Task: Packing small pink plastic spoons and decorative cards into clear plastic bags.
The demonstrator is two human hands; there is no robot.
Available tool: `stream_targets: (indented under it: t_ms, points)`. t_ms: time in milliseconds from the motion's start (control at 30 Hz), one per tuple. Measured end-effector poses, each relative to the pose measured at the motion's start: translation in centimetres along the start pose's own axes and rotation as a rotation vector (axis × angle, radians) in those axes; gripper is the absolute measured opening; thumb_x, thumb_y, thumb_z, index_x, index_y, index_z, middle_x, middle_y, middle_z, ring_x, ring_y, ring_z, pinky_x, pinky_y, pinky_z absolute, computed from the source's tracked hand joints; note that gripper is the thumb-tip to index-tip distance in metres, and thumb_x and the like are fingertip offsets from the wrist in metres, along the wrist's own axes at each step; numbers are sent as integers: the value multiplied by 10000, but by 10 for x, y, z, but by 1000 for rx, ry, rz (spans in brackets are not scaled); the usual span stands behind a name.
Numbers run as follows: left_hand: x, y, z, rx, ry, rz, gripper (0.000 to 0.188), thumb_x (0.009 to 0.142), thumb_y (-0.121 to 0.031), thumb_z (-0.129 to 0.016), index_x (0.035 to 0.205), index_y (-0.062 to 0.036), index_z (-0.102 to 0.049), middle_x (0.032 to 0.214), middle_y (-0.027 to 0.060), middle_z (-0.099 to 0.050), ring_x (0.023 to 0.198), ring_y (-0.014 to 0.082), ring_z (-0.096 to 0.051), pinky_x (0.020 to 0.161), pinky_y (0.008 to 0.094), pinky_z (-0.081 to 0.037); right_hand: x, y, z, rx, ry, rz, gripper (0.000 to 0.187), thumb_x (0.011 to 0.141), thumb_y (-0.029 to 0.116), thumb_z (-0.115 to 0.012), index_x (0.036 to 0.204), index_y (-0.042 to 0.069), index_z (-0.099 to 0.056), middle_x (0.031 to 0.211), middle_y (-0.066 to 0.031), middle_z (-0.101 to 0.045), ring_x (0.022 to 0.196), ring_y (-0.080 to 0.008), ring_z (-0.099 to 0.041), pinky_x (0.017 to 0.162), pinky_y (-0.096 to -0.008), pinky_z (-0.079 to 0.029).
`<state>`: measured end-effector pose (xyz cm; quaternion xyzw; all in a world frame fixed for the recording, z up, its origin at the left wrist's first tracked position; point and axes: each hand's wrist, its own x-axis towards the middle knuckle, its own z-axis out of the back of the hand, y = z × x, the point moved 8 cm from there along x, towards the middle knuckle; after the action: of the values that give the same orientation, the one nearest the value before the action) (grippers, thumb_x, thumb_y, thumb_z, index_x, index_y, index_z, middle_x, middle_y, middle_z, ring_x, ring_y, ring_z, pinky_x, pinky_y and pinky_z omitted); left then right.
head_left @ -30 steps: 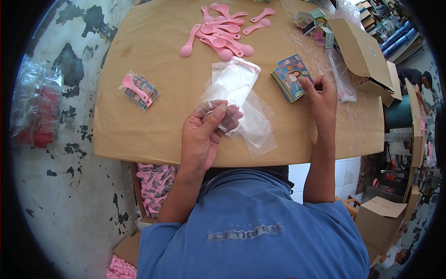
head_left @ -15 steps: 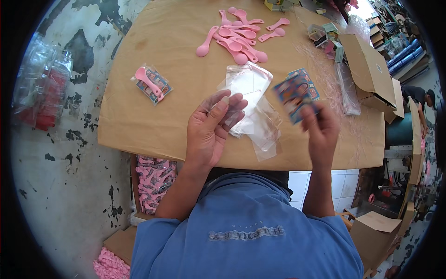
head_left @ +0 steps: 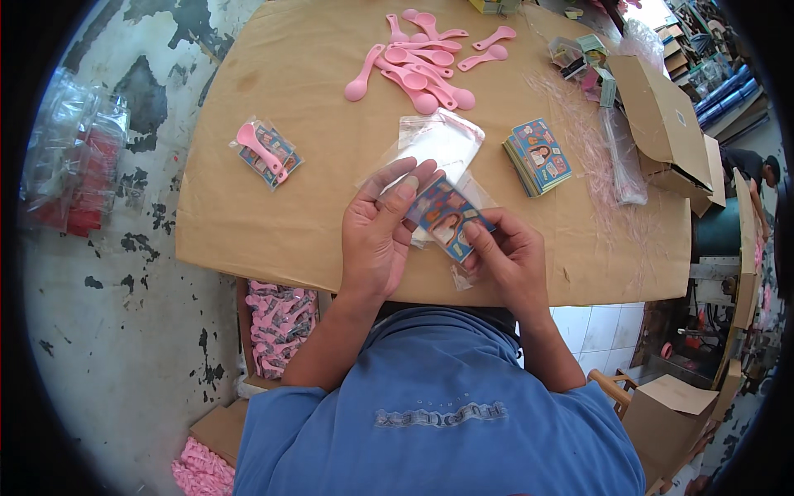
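Observation:
My left hand (head_left: 376,236) pinches a small clear plastic bag, its film hard to make out over the fingertips. Between thumb and fingers, my right hand (head_left: 513,256) holds a blue printed card (head_left: 449,221). The card's upper left edge meets the left fingertips and bag; whether it is inside the film I cannot tell. Beneath the hands lies a pile of clear plastic bags (head_left: 445,136), partly covered. To the right stands a stack of the same cards (head_left: 539,157). Off to the left is a bagged card (head_left: 281,150) with a pink spoon (head_left: 260,150) on it.
Several pink spoons (head_left: 418,58) are heaped at the table's far side. An open cardboard box (head_left: 653,116) and loose pink strands (head_left: 583,140) occupy the right. Below the table's left edge sits a box of packed pink spoons (head_left: 281,326). Another person (head_left: 748,169) bends at far right.
My right hand has brought a card from the stack leftward to my left hand. The left hand stays nearly in place with the bag.

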<state>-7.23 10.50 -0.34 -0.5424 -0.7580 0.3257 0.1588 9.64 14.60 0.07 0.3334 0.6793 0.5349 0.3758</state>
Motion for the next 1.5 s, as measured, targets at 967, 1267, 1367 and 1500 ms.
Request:
stream_targets:
  t_ms: [967, 1267, 1367, 1500]
  points:
    - [-8, -2, -5, -2, 50, -17, 374, 1026, -71, -593, 1375, 44, -530, 1312, 212, -644, 1177, 260, -661, 1018, 379, -560, 4, 3, -5, -36, 92, -67, 201, 997, 135, -681, 1097, -36, -642, 828, -67, -694, 658, -90, -665, 602, -226, -549]
    - [-7, 15, -5, -2, 60, -15, 287, 1015, -54, -612, 1293, 13, -586, 1240, 134, -680, 1133, 170, -666, 991, 331, -548, 16, 2, -3, 192, 8, 15, 207, 979, 85, -688, 1120, -30, -588, 972, -84, -688, 823, -121, -690, 719, -257, -589]
    - [-12, 20, -14, 25, 48, -18, 275, 1013, -47, -613, 1284, -10, -583, 1241, 105, -680, 1148, 151, -653, 1009, 320, -523, 20, 10, -11, 162, -25, 115, 189, 991, 97, -678, 1118, -14, -593, 968, -70, -684, 822, -101, -671, 739, -245, -570]
    - [-12, 21, -17, 57, 45, -37, 333, 1011, -36, -606, 1338, -7, -548, 1277, 99, -664, 1186, 156, -633, 1045, 332, -501, 23, 8, -18, 230, -28, 153, 181, 1005, 117, -666, 1124, -9, -613, 950, -51, -684, 838, -78, -649, 739, -235, -546]
